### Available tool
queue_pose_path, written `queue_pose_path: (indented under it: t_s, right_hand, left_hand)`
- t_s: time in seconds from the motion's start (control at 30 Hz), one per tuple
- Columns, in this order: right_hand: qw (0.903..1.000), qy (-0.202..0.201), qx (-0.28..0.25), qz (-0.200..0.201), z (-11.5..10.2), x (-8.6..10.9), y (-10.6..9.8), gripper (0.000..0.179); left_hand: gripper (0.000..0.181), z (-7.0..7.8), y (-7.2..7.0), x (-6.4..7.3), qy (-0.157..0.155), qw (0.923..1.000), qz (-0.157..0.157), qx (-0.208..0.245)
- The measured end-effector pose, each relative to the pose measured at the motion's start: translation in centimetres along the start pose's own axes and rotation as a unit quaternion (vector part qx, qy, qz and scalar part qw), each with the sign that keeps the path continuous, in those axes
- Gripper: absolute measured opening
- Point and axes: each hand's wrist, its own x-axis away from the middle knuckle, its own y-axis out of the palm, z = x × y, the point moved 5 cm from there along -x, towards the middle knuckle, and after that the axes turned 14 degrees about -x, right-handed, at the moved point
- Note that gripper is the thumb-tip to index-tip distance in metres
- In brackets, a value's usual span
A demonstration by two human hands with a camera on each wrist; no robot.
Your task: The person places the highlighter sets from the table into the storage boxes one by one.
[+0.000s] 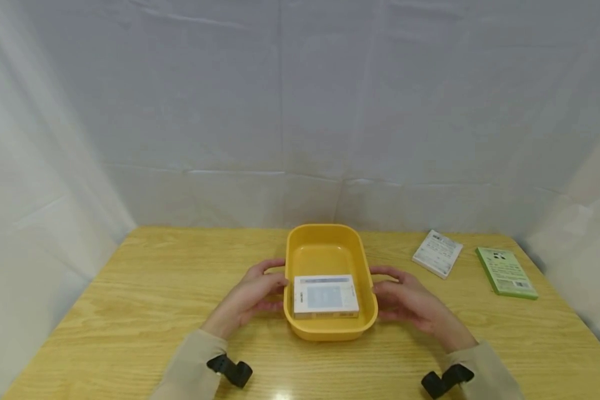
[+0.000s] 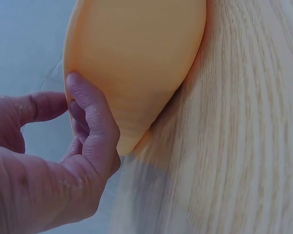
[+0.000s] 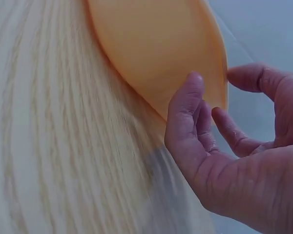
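1. My left hand point(image 1: 257, 286) has its thumb at the rim of the yellow bin point(image 1: 326, 236) and its bent fingers along the outer wall, so that side is held in a narrow grip.
2. My right hand point(image 1: 412, 300) mirrors it on the opposite side: thumb tip on the rim, curled fingers by the outer wall. In the head view the bin hides some fingertips.
3. The bin sits directly between my two hands, its long sides running away from me and its far end reaching beyond my fingers.
4. Inside it, at the end nearer me and between my palms, a white box point(image 1: 325, 297) lies flat with a pale blue panel facing up, taking up much of that end.
5. Behind each hand, a black strap point(image 1: 229, 370) circles the cuff of my beige sleeve point(image 1: 192, 355).
6. Ahead and to the right of my right hand, apart from it, a white printed pack point(image 1: 437, 254) lies at a slant.
7. Farther right of that hand is a green box point(image 1: 507, 272), lying flat.
8. Under everything is the wooden table point(image 1: 180, 278); past my fingertips, just behind the bin's far end, a pale sheet point(image 1: 320, 111) closes off the back.
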Motion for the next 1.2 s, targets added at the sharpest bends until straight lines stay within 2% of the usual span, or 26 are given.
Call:
queue_pose_path:
  t_s: [0.1, 0.17, 0.3, 0.43, 0.5, 0.57, 0.67, 0.77, 0.83, 0.97, 1.2]
  right_hand:
    - [0.9974, -0.023, 0.066, 0.018, -0.3, 0.0, -0.2, 0.06]
    - [0.9924, -0.037, 0.112, 0.034, -0.5, 0.0, -0.1, 0.059]
    - [0.9723, -0.07, 0.213, 0.065, -1.0, 0.2, 0.1, 0.055]
    - [0.9416, -0.109, 0.308, 0.083, -1.3, 0.9, 0.3, 0.048]
    - [0.9221, -0.137, 0.352, 0.086, -1.5, 1.3, 0.3, 0.048]
    - [0.9, -0.165, 0.393, 0.092, -1.8, 1.6, 0.4, 0.048]
    - [0.8603, -0.213, 0.452, 0.1, -2.1, 2.0, 0.6, 0.051]
    - [0.8276, -0.25, 0.49, 0.109, -2.5, 2.5, 0.8, 0.052]
    - [0.8107, -0.264, 0.509, 0.117, -2.6, 2.6, 0.9, 0.053]
    - [0.7846, -0.282, 0.537, 0.128, -2.7, 2.8, 0.8, 0.055]
    - [0.7659, -0.307, 0.547, 0.14, -3.3, 3.3, 0.2, 0.061]
  left_hand:
    - [0.059, 0.0, 0.0, 0.0, -0.001, 1.0, 0.001, 0.004]
    - [0.059, 0.0, 0.0, -0.1, -0.002, 1.0, 0.004, 0.006]
    - [0.059, -0.1, 0.0, -0.2, -0.005, 0.9999, 0.008, 0.008]
    - [0.058, -0.2, 0.1, -0.2, -0.007, 0.9999, 0.007, 0.013]
    - [0.058, -0.2, 0.1, -0.2, -0.007, 0.9998, 0.007, 0.015]
    - [0.057, -0.2, 0.1, -0.2, -0.007, 0.9998, 0.007, 0.015]
    - [0.057, -0.2, 0.1, -0.2, -0.009, 0.9998, 0.006, 0.016]
    - [0.057, -0.2, 0.1, -0.2, -0.009, 0.9998, 0.003, 0.02]
    - [0.057, -0.3, 0.0, -0.2, -0.008, 0.9997, 0.001, 0.022]
    - [0.057, -0.3, 0.0, -0.3, -0.008, 0.9996, -0.003, 0.026]
    - [0.057, -0.5, -0.1, -0.3, -0.007, 0.9995, -0.005, 0.031]
